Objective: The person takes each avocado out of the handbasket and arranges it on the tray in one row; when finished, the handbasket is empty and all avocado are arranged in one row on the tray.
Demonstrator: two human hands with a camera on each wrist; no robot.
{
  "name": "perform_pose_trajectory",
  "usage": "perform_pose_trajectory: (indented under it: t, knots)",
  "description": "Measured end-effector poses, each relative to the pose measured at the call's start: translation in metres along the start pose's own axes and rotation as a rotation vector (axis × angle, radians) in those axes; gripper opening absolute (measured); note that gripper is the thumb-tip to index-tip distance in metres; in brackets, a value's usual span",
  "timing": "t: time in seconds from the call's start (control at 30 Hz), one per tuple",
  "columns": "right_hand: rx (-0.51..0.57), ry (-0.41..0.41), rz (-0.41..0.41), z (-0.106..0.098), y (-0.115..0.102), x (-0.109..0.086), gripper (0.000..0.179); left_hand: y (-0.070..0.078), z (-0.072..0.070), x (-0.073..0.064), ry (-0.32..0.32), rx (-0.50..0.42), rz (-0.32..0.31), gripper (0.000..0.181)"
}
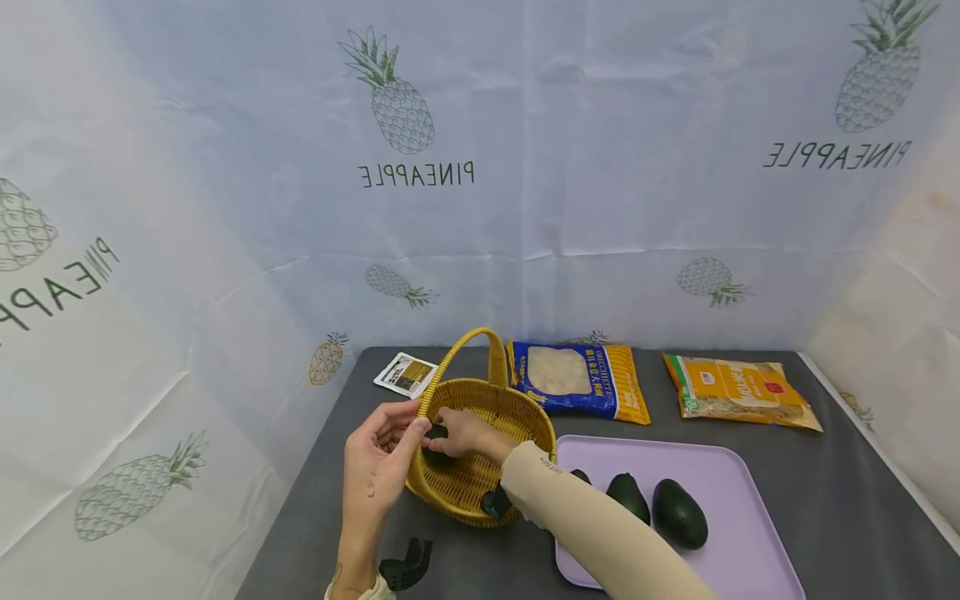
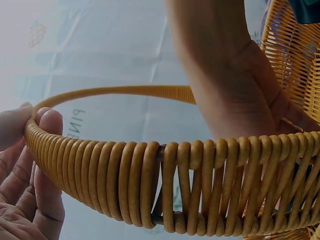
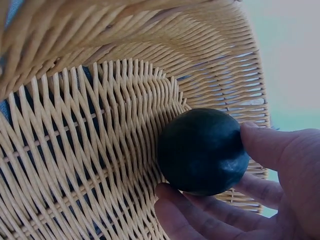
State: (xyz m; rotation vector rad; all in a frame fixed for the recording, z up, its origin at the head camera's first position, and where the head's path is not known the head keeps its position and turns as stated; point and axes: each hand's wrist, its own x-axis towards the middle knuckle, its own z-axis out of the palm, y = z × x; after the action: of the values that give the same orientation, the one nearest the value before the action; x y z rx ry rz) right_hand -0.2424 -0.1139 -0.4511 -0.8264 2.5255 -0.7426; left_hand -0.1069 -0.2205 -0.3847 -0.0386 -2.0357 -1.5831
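A yellow woven basket (image 1: 517, 410) stands on the dark table, its handle (image 2: 100, 175) arching above it. My left hand (image 1: 375, 458) pinches the handle between thumb and fingers on the near left side. Reaching inside the basket, my right hand (image 1: 468, 435) holds a dark green avocado (image 3: 202, 152) near the woven wall. In the right wrist view the thumb lies on one side of the avocado and the fingers curl beneath it. Two avocados, one upright-looking (image 1: 628, 495) and one plumper (image 1: 679, 513), lie on the lilac tray (image 1: 720, 467); my right sleeve partly hides another (image 1: 581, 476).
Behind the basket lie a blue and yellow orecchiette bag (image 1: 577, 379) and a small white-edged packet (image 1: 407, 375). An orange food bag (image 1: 738, 393) is at the back right. Pineapple-printed cloth (image 1: 525, 208) hangs along the table's back and sides.
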Motion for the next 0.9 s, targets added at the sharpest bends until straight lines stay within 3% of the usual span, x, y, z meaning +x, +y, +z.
perform_pose_trajectory:
  t: [0.27, 0.9]
  knots:
    - [0.037, 0.004, -0.006, 0.001, 0.003, 0.003, 0.048, 0.001, 0.001, 0.0, 0.001, 0.01, -0.016, 0.019]
    - [-0.057, -0.017, -0.061, -0.003, -0.002, 0.011, 0.042, -0.001, 0.001, 0.0, -0.002, 0.008, -0.013, 0.02]
